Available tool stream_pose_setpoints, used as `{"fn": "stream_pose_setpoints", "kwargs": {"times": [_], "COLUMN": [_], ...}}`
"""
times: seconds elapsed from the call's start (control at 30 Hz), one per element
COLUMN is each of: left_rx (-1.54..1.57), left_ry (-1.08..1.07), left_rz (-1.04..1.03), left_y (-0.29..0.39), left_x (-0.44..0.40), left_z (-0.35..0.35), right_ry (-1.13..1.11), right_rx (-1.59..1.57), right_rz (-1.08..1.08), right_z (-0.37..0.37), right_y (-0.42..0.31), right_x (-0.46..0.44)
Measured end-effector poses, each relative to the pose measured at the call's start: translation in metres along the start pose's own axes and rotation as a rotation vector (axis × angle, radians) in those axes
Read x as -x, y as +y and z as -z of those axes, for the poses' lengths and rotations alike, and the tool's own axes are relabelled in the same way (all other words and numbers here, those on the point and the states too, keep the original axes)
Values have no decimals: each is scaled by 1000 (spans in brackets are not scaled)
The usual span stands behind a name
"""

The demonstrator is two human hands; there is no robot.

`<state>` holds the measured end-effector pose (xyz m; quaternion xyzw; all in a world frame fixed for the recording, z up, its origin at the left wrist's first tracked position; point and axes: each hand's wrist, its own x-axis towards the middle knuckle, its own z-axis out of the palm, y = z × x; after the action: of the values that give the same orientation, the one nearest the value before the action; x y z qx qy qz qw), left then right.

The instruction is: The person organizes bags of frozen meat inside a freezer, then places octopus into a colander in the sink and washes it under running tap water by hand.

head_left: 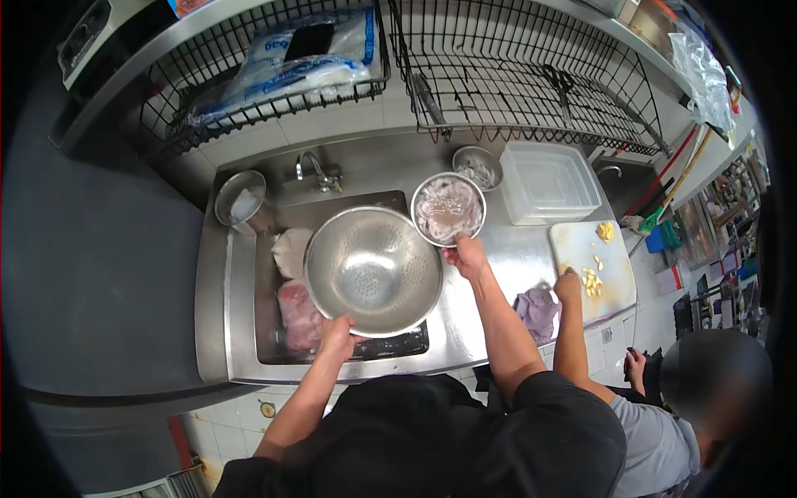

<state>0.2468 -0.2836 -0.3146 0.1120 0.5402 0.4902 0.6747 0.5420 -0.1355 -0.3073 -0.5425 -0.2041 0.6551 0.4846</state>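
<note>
My left hand [336,339] grips the near rim of a large metal colander [369,270] over the sink [390,349]. Nothing lies inside the colander. In my right hand [466,256] is the rim of a metal bowl [413,217], held just right of the colander. Pale pinkish strips [448,206] in cloudy liquid fill this bowl; I cannot tell what they are. Left of the colander, partly hidden by it, are a pink slab of meat [300,314] and a pale rounded piece [290,251] in the sink.
Behind the sink stand a faucet [319,174] and a metal pot [242,199]. A smaller bowl [477,168], plastic container [552,183] and purplish cloth [537,311] occupy the counter. At right, a co-worker's hand [568,285] touches a cutting board [573,241] with yellowish pieces. Wire racks [515,75] hang above.
</note>
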Motion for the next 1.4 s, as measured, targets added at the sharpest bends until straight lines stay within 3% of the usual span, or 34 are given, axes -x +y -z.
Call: {"fn": "stream_pose_setpoints", "kwargs": {"times": [0.07, 0.13, 0.17, 0.27, 0.3, 0.43, 0.47, 0.53, 0.7, 0.93, 1.0, 1.03, 1.1, 1.13, 1.2, 1.23, 1.27, 1.33, 1.4], "left_rx": [-20, -38, -34, -48, -9, -110, -109, -95, -2, -371, -1003, -1006, -1194, -1197, -859, -836, -840, -371, -394], "left_ry": [-39, -78, -85, -135, -163, -130, -129, -113, -172, -103, 365, 361, 178, 165, -114, -21, -27, 45, -34], "left_rz": [-6, -12, 23, 8, 45, 11, 12, 132, 188, -12, -903, -907, -1400, -1400, -800, -566, -565, -99, -38], "left_y": [1, 1, 1, 0, 4, 5, 3, -5, -14, 6, 3, 14, 37, 38, 34, 37, 39, 43, 36], "left_x": [-2, -9, -14, -38, -39, -37, -41, -57, -74, -61, -64, -58, -49, -51, -56, -68, -76, -85, -113], "left_z": [-18, -37, -45, -63, -70, -99, -98, -91, -74, -76, -79, -85, -94, -104, -131, -144, -150, -162, -146], "right_ry": [-2, 162, 167, 411, 405, 401, 384, 236, 118, 112, 156, 163, 205, 212, 162, 166, 85, 19, -138], "right_rx": [110, 603, 611, 967, 975, 1141, 1239, 1370, 1757, 2039, 2066, 2063, 2156, 2155, 2163, 2163, 2116, 2065, 1914], "right_rz": [86, 325, 313, 959, 865, 981, 910, 1008, 1233, 1239, 1161, 1160, 1111, 1100, 1075, 1066, 1078, 1085, 1054], "right_z": [3, 7, 8, 8, 5, -3, -5, -9, -25, -16, -9, -6, 0, 2, 7, 9, 11, 14, 14], "right_y": [-6, -7, -3, 4, 7, 26, 31, 22, 16, 25, 23, 22, 22, 21, 17, 16, 13, 12, 12], "right_x": [4, 3, 5, 8, 9, 3, -2, 6, 31, 40, 40, 39, 40, 41, 42, 43, 44, 45, 44]}}
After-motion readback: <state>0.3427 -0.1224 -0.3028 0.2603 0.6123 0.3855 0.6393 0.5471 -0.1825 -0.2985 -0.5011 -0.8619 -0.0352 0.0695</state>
